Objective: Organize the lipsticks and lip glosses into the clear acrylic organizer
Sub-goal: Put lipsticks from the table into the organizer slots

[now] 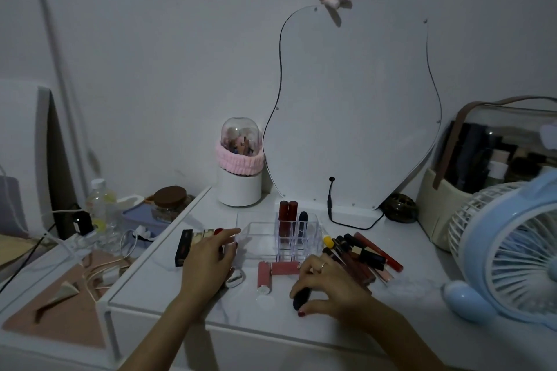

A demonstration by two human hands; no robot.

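Lipsticks being sorted at the bench's front edge.
A dark lipstick [302,298] is gripped by the right hand [328,286]; the left hand [211,259], fingers extended, is laid against the clear organizer [259,238] mid-bench.

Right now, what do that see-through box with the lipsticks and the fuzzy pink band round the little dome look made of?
The organizer looks like clear, glossy hard plastic, probably acrylic: the table shows through its walls and the edges catch light. The pink band looks like soft plush fabric, matte and fuzzy at its rim. The dome above it seems clear, shiny plastic or glass; I cannot tell which.
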